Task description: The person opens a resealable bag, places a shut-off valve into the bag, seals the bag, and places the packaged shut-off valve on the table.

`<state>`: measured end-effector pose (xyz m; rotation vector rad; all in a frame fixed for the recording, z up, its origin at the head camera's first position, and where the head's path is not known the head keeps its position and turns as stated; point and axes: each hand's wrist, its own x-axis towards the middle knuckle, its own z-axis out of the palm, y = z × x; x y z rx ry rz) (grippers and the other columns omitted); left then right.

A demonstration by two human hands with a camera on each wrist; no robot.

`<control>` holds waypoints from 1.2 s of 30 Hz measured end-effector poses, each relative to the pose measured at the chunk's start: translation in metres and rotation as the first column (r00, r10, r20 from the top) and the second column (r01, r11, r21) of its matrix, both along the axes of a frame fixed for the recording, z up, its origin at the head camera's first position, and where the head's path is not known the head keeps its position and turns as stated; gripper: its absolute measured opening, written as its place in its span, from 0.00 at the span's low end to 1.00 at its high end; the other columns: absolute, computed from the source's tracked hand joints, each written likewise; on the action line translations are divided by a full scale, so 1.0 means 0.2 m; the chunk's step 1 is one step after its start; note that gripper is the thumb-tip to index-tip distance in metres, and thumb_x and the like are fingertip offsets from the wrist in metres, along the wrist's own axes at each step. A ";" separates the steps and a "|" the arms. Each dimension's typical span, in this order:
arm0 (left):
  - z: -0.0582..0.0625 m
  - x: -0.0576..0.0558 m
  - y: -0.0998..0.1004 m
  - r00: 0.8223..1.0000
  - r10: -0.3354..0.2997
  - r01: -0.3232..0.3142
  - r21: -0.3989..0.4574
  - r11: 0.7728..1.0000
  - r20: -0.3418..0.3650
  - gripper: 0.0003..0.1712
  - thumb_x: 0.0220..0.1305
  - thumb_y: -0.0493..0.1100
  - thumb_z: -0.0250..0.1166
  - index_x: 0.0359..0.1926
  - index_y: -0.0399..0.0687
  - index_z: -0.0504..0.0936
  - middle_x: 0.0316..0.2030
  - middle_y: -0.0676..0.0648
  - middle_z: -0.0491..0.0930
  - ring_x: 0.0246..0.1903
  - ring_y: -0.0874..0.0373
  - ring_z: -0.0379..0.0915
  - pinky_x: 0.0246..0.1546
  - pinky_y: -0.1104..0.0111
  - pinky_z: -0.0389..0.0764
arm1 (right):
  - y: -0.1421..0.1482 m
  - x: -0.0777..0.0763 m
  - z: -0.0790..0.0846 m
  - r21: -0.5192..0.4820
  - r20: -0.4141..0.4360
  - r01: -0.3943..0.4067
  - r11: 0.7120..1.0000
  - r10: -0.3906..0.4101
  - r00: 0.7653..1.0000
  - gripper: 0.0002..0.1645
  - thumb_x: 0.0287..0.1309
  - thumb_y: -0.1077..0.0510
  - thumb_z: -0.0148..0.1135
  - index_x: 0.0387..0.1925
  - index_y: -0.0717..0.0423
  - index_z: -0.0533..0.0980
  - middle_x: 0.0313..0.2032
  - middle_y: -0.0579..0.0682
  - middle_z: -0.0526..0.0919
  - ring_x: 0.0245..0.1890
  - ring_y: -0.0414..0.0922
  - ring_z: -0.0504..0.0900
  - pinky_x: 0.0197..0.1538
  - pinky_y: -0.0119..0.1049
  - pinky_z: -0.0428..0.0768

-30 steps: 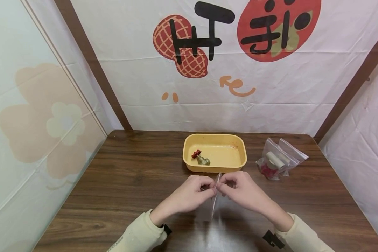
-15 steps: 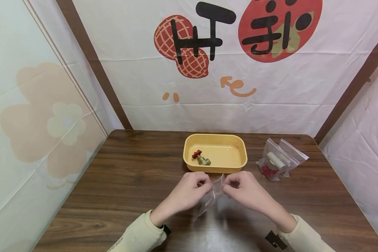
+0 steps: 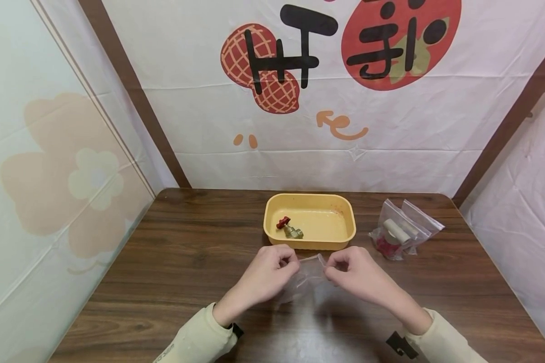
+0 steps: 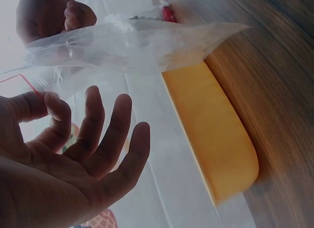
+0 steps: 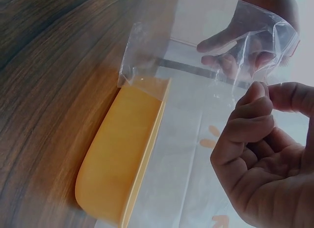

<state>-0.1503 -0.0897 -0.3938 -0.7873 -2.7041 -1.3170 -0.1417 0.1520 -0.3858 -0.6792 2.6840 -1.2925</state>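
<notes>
Between my two hands hangs a clear zip bag (image 3: 310,282), pulled apart at its top and with nothing visible inside. My left hand (image 3: 268,275) pinches one side of the mouth between thumb and index finger. In the left wrist view, the other fingers of the left hand (image 4: 88,159) are spread, and a red line runs along the bag's (image 4: 127,46) edge. My right hand (image 3: 361,276) pinches the opposite side; its remaining fingers are curled, as the right wrist view shows for the right hand (image 5: 260,154). Just beyond, a brass valve (image 3: 293,232) with a red handle lies in a yellow tray (image 3: 310,244).
At the right of the brown wooden table (image 3: 186,262) stand filled clear zip bags (image 3: 396,233), holding white cylindrical pieces and something red. A printed white cloth (image 3: 209,166) hangs behind the table, with more cloth at both sides.
My hands have drawn apart, the left moving left and the right slightly right. The bag, seen edge-on earlier, now has its mouth spread. Tray, valve and filled bags stay put.
</notes>
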 end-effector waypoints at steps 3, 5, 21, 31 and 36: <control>0.01 0.00 -0.01 1.000 0.010 -0.010 -0.003 1.000 -0.007 0.12 0.60 0.34 0.62 0.22 0.51 0.83 0.21 0.61 0.73 0.23 0.67 0.69 0.27 0.71 0.72 | 0.01 0.00 0.00 0.014 -0.005 0.003 1.000 -0.003 1.000 0.12 0.56 0.64 0.64 0.22 0.45 0.82 0.19 0.35 0.76 0.20 0.34 0.70 0.24 0.30 0.68; 0.01 0.00 -0.01 1.000 0.008 -0.008 -0.006 1.000 -0.007 0.12 0.59 0.34 0.63 0.22 0.52 0.82 0.22 0.61 0.73 0.23 0.66 0.68 0.26 0.71 0.71 | 0.01 0.00 0.00 0.017 -0.006 0.002 1.000 -0.002 1.000 0.12 0.57 0.64 0.64 0.22 0.45 0.82 0.19 0.35 0.77 0.20 0.34 0.70 0.25 0.31 0.68; 0.04 0.06 -0.02 0.912 -0.357 0.332 -0.148 0.932 -0.202 0.19 0.67 0.43 0.74 0.57 0.58 0.85 0.61 0.54 0.70 0.65 0.61 0.61 0.64 0.59 0.72 | 0.01 -0.02 0.01 -0.016 0.034 -0.034 0.999 0.035 0.999 0.11 0.60 0.63 0.62 0.24 0.48 0.82 0.18 0.37 0.75 0.18 0.34 0.68 0.23 0.30 0.66; 0.03 0.04 -0.01 0.894 -0.356 0.328 -0.144 0.934 -0.271 0.07 0.67 0.41 0.75 0.41 0.57 0.86 0.57 0.52 0.72 0.64 0.57 0.63 0.69 0.59 0.67 | 0.00 -0.02 0.01 -0.035 0.022 -0.039 0.999 0.039 0.999 0.12 0.71 0.55 0.65 0.28 0.48 0.82 0.21 0.39 0.77 0.21 0.37 0.73 0.25 0.32 0.71; 0.02 0.02 -0.02 0.919 -0.324 0.313 -0.083 0.946 -0.223 0.05 0.70 0.40 0.72 0.42 0.56 0.85 0.57 0.52 0.72 0.63 0.57 0.65 0.68 0.56 0.68 | 0.00 -0.01 0.00 -0.169 0.015 0.018 0.985 -0.016 1.000 0.04 0.74 0.54 0.65 0.44 0.50 0.81 0.26 0.44 0.82 0.25 0.42 0.80 0.28 0.35 0.79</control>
